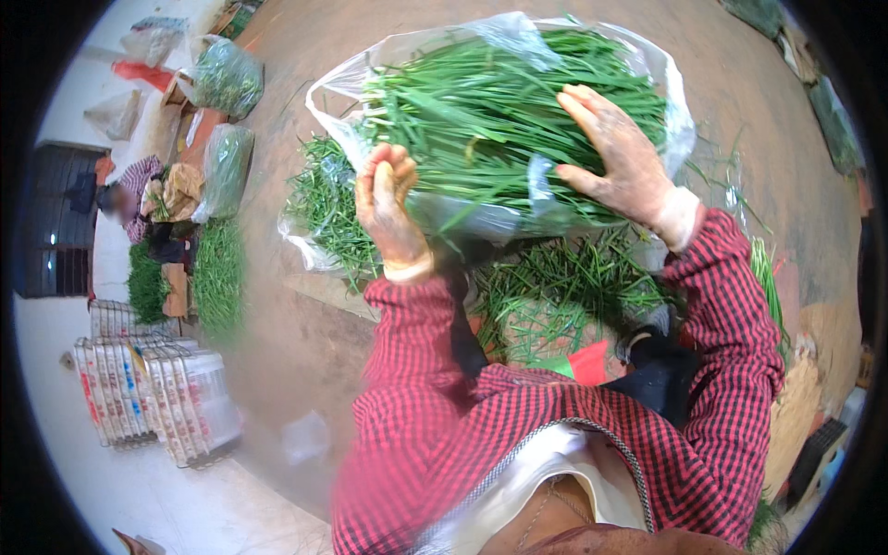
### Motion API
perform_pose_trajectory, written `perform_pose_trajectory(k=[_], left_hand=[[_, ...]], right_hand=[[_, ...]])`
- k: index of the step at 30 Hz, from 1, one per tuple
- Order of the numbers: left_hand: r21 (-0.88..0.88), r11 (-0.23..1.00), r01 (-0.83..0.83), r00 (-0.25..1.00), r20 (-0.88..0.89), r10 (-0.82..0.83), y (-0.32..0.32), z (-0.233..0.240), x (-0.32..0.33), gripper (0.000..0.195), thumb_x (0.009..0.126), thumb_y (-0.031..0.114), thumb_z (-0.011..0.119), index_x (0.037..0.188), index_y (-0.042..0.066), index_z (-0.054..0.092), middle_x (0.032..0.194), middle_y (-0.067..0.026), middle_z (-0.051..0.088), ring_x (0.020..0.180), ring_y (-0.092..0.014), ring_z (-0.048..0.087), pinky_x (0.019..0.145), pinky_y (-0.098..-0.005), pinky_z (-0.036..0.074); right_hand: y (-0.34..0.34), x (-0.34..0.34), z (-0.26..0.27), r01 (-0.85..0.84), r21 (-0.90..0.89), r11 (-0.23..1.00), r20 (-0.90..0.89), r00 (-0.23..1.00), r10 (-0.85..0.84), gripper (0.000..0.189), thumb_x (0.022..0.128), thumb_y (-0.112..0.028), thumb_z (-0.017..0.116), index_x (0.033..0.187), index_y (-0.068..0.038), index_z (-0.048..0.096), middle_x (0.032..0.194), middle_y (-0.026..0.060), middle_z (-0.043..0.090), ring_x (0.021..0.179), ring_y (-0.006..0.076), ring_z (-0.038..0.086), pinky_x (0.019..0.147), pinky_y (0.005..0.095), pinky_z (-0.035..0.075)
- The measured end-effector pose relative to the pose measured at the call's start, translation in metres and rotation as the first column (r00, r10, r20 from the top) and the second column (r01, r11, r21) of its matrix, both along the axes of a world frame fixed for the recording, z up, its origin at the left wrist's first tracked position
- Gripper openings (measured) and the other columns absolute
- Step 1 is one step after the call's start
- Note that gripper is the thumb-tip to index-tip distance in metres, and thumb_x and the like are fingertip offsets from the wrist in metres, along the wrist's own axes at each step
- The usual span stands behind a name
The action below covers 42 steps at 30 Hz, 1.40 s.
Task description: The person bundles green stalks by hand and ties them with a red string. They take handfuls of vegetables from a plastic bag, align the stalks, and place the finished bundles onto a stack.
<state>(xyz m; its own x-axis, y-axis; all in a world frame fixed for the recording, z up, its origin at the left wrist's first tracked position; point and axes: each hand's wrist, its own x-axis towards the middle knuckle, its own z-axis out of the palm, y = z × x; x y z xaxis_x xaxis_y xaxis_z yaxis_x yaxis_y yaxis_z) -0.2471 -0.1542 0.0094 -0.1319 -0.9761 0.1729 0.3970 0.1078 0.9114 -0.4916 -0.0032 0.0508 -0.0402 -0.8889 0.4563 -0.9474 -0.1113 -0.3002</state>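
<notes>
Long green leaves with pale stem ends, apparently garlic chives [485,118], lie in a thick bundle inside a clear plastic bag [680,125] before me. The bag's mouth gapes at the left, by the pale ends. At that side, the curled fingers of my left hand [390,211] pinch the near edge of the bag. My right hand [617,152] rests on the leaves toward the right end, thumb and fingers spread. Beneath and to the left lies a heap of loose green trimmings [329,208]. More leaf scraps [569,284] are piled between my arms, close to my legs.
Stacked white plastic crates [159,395] stand at the left wall. Beyond them another person [142,184] sits among heaps of greens [218,277]. Filled plastic bags [229,76] stand farther back. More greens [766,284] lie to my right.
</notes>
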Motion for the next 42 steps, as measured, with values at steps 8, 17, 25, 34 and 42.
perform_pose_trajectory(k=[8, 17, 25, 34, 42], left_hand=[[0.242, 0.96, -0.138, 0.94, -0.273, 0.204, -0.062, 0.002, 0.024, 0.026, 0.095, 0.009, 0.052, 0.121, 0.003, 0.054, 0.117, -0.0093, 0.058, 0.109, -0.019, 0.057, 0.096, -0.0354, 0.046], [0.366, 0.93, -0.034, 0.908, -0.377, 0.181, -0.068, 0.02, 0.053, 0.027, 0.094, 0.014, 0.055, 0.12, 0.005, 0.056, 0.117, -0.0069, 0.061, 0.11, -0.018, 0.058, 0.094, -0.0339, 0.047], [0.391, 0.919, 0.036, 0.903, -0.407, 0.138, -0.072, 0.024, 0.054, 0.027, 0.095, 0.014, 0.055, 0.12, 0.005, 0.058, 0.117, -0.0069, 0.061, 0.108, -0.018, 0.059, 0.096, -0.035, 0.046], [0.052, 0.991, -0.121, 0.872, -0.471, 0.131, -0.06, 0.034, 0.041, 0.021, 0.097, 0.008, 0.05, 0.114, -0.001, 0.059, 0.114, -0.0139, 0.064, 0.103, -0.024, 0.063, 0.092, -0.0371, 0.052], [0.076, 0.866, 0.494, 0.443, -0.879, -0.175, -0.057, 0.035, 0.0, 0.055, 0.1, 0.037, 0.046, 0.141, 0.001, 0.039, 0.135, -0.0125, 0.049, 0.124, -0.024, 0.048, 0.108, -0.0418, 0.035]], right_hand=[[-0.199, 0.083, 0.054, 0.069, 0.508, 0.859, -0.237, 0.969, 0.063, 0.113, 0.065, -0.062, 0.076, 0.14, 0.009, 0.031, 0.145, 0.0304, 0.034, 0.139, 0.0401, 0.03, 0.115, 0.0417, 0.025], [-0.285, 0.088, 0.038, -0.057, 0.741, 0.669, 0.177, 0.978, -0.113, 0.107, 0.066, -0.041, 0.084, 0.144, 0.006, 0.029, 0.123, 0.0224, 0.06, 0.112, 0.0313, 0.059, 0.099, 0.0368, 0.047], [-0.281, 0.12, 0.042, 0.048, 0.743, 0.667, -0.179, 0.975, 0.13, 0.071, 0.064, -0.032, 0.079, 0.122, 0.002, 0.054, 0.109, 0.0237, 0.066, 0.105, 0.0352, 0.063, 0.089, 0.0376, 0.05], [-0.254, 0.086, 0.069, -0.071, 0.629, 0.774, 0.286, 0.947, -0.146, 0.083, 0.066, -0.021, 0.078, 0.136, 0.005, 0.043, 0.117, 0.0186, 0.063, 0.103, 0.0248, 0.062, 0.088, 0.032, 0.049], [-0.188, 0.071, 0.093, -0.199, 0.202, 0.959, 0.602, 0.797, 0.039, 0.064, 0.074, -0.019, 0.08, 0.13, -0.005, 0.052, 0.115, 0.0073, 0.063, 0.106, 0.0165, 0.057, 0.096, 0.0309, 0.044]])
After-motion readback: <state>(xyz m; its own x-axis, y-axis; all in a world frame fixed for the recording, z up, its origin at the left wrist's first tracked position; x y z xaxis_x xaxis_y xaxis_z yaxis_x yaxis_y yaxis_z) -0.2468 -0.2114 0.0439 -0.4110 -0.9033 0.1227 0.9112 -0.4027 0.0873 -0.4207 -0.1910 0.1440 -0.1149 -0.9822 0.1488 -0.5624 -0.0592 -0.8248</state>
